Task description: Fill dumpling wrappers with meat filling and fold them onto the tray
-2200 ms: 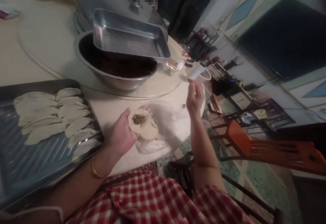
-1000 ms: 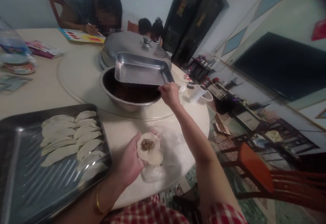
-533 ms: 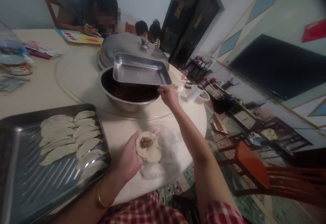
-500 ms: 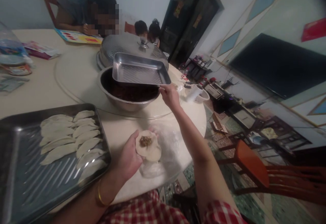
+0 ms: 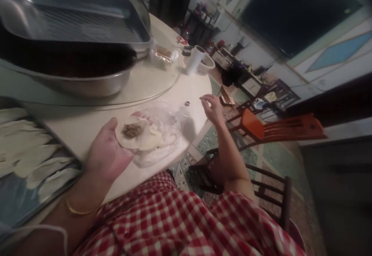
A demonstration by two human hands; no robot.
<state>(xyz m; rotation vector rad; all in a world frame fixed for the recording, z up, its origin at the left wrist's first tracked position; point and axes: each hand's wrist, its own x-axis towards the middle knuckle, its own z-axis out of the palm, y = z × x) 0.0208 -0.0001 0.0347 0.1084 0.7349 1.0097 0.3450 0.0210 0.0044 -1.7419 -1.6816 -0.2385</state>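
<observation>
My left hand (image 5: 106,151) cradles a round dumpling wrapper (image 5: 120,135) with a clump of brownish filling (image 5: 132,131) on it. More wrappers (image 5: 154,139) in a clear plastic bag (image 5: 171,135) lie just right of it, partly overlapped. My right hand (image 5: 213,108) hangs by the table's right edge, fingers loosely curved and apart, with nothing visible in them. Close to it on the table is a small dark spot (image 5: 187,103) that I cannot make out. At the left, folded dumplings (image 5: 55,170) rest in a large metal tray (image 5: 55,135).
A ribbed metal tray (image 5: 87,23) sits tilted over a big steel bowl (image 5: 95,85) with dark contents. Beyond are a wrapped package (image 5: 164,54), a white roll (image 5: 195,60) and a white basket (image 5: 206,64). An orange-seated chair (image 5: 252,124) stands to the right.
My right hand has let go of the ribbed tray's rim and moved to the table's right edge. The view has swung right and down. The filled wrapper stays in my left hand.
</observation>
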